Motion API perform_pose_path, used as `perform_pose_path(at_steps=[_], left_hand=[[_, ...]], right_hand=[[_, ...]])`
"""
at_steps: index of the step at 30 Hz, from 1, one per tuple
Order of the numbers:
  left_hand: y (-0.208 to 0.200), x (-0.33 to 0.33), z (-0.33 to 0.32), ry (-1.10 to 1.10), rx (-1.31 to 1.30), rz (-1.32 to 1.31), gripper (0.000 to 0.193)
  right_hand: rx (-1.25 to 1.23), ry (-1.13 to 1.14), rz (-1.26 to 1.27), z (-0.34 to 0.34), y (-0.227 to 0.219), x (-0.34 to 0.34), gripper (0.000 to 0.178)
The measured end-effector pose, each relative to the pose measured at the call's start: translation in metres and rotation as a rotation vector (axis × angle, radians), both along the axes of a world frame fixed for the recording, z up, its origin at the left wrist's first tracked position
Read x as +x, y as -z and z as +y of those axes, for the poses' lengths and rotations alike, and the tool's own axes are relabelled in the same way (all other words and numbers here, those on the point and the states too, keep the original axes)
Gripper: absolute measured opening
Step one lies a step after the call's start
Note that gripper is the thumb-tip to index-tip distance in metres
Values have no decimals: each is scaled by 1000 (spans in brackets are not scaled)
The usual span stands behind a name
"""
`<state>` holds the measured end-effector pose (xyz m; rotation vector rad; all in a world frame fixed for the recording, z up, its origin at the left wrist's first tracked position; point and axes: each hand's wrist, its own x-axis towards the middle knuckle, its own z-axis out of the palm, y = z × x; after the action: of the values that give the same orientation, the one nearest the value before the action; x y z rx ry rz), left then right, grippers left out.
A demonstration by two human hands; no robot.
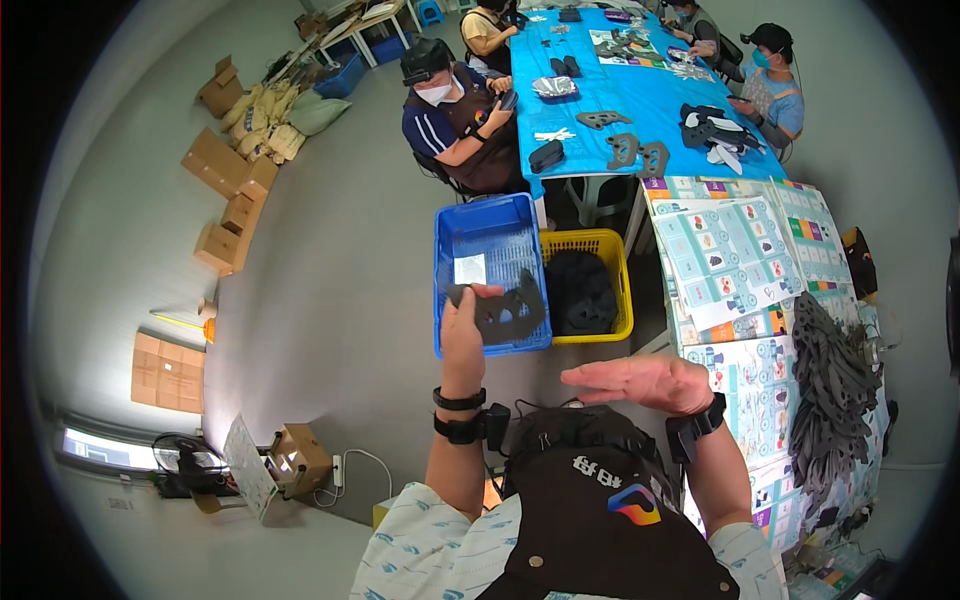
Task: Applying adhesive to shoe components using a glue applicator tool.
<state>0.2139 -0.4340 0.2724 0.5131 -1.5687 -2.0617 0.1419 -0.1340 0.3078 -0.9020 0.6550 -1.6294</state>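
The left hand (463, 335) grasps a dark foam cutout (508, 312) over a blue basket (487, 232). At three o'clock, the right hand (642, 381) lies flat, fingers released.

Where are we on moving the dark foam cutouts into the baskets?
Done: the yellow plastic basket already holds a heap of dark pieces; the blue plastic basket holds only a small white slip. In hand: the left hand holds one dark grey flat foam cutout over the blue basket; the right hand is open, holding nothing. Left: a large stack of dark cutouts on the table at the right.
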Motion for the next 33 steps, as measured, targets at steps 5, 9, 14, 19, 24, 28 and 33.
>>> perform_pose_path(at_steps=[5,9,14,19,24,28,33], left_hand=[[20,-3,28,215,75,-91,32],[46,-11,38,58,-60,-156,43],[47,-4,6,-169,374,24,47],[45,-33,50,-140,78,-130,44],[40,-46,114,59,285,-100,42],[41,-55,130,186,252,-145,38],[34,-44,111,378,142,-254,35]], right_hand=[[62,55,-46,22,11,1,122],[47,207,-96,43,19,4,124],[-286,408,-316,101,25,-22,130],[39,177,-92,71,-16,-19,128],[232,67,-165,29,8,-15,106],[490,461,569,28,-1,-15,85],[510,521,888,68,-86,-20,86]])
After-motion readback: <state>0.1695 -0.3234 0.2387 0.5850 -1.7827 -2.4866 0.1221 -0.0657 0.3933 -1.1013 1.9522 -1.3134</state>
